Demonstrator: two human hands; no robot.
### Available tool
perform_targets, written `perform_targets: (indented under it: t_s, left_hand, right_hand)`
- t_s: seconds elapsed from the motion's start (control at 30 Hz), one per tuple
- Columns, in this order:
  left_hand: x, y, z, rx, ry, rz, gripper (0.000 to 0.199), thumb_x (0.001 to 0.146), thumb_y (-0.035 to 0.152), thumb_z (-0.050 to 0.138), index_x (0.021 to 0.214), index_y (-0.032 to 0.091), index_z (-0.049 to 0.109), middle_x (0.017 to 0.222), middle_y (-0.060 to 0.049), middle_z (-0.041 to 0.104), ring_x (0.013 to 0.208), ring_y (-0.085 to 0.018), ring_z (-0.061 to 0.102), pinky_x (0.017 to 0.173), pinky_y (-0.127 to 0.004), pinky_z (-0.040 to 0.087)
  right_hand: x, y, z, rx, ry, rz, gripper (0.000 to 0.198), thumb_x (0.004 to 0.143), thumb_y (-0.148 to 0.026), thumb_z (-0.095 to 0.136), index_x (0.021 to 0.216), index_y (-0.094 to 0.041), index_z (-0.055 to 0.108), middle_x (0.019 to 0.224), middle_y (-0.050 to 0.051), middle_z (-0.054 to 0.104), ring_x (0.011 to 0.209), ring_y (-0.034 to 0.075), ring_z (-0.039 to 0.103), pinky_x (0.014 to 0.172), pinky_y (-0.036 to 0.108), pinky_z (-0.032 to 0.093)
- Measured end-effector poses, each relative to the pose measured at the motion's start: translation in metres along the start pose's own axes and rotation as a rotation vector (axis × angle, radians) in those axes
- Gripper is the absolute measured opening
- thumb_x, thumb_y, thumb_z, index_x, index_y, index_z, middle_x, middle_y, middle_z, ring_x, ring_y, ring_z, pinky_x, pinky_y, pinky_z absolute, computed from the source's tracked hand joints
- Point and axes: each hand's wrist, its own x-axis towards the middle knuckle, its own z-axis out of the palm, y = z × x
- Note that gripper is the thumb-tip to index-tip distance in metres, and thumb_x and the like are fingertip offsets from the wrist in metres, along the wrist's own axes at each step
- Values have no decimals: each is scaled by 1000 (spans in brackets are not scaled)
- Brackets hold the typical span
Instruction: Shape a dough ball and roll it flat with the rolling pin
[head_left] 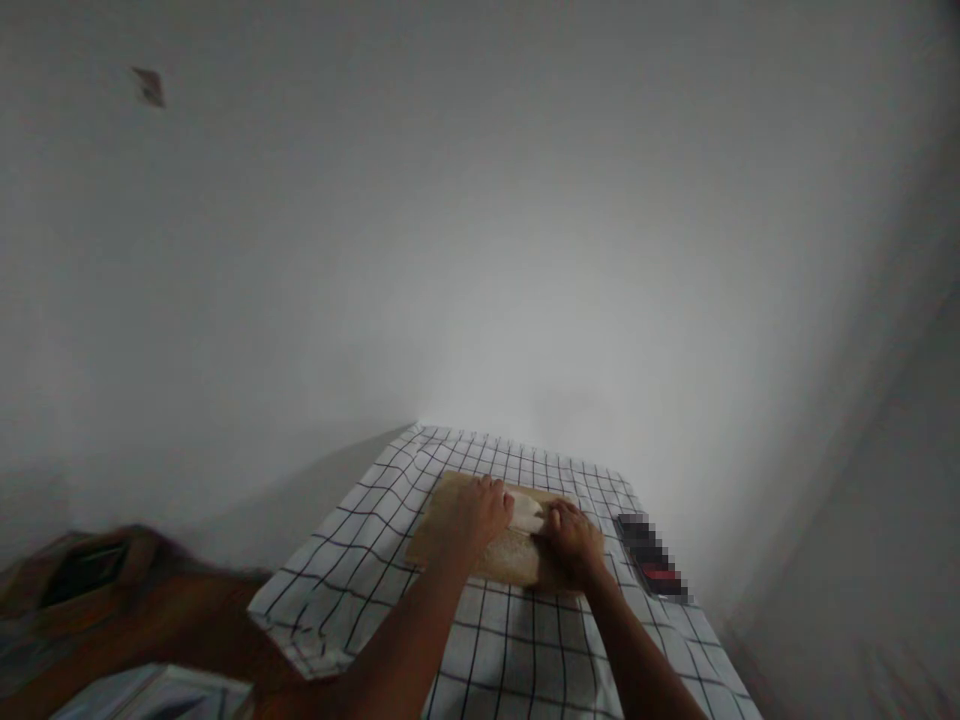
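Dough (527, 513) lies btwn L grip (491, 510) & R grip (574, 538), both part-curled, hold unclear.

A table under a white cloth with dark grid lines (375, 500) stands against a pale grey wall (480, 250). On it lies a light-brown rectangular board (517, 565), nearer to the far edge. The left hand (487, 510) and the right hand (575, 535), both with bent fingers, touch a soft-looking whitish lump (527, 512) between them; whether they grip it is unclear. By the table's right edge lies a dark, flat, blurred-out object (646, 548) with a red part.
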Motion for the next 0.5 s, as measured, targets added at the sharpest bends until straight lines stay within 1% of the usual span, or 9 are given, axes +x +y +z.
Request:
perform_targets:
  t_s: [0.07,0.13,0.27,0.37,0.5]
  left_hand:
    - [1,1,-2,12,-14,-9,28,96,28,44,102,15,68,107,-18,66,99,-30,59,82,-43,43]
    - [3,3,-5,26,-27,-19,29,97,28,43,104,15,68,109,-18,66,100,-30,59,82,-43,42]
    - [5,4,-9,44,-55,-20,30,97,29,43,104,15,69,110,-17,66,103,-29,59,84,-41,42]
    - [7,3,-5,49,-51,-35,31,98,29,43,105,15,69,112,-16,66,104,-29,58,87,-41,42]
    - [10,0,5,46,-31,-28,31,99,29,41,105,15,68,112,-16,65,106,-30,58,89,-42,41]
  right_hand:
    - [1,1,1,50,1,29,39,103,-28,30,124,-25,63,138,7,59,122,21,58,96,33,47]
    - [1,1,2,64,12,24,39,103,-28,30,123,-25,63,138,7,59,124,21,56,97,33,46]
    - [0,0,2,47,49,44,39,103,-28,29,122,-25,63,134,8,60,116,23,59,92,35,47]
    - [1,-1,-2,10,23,51,37,102,-28,31,119,-24,63,129,10,61,116,24,58,89,35,47]
    - [5,-2,-6,-16,4,64,36,102,-30,32,117,-23,63,122,10,61,113,25,58,85,35,46]
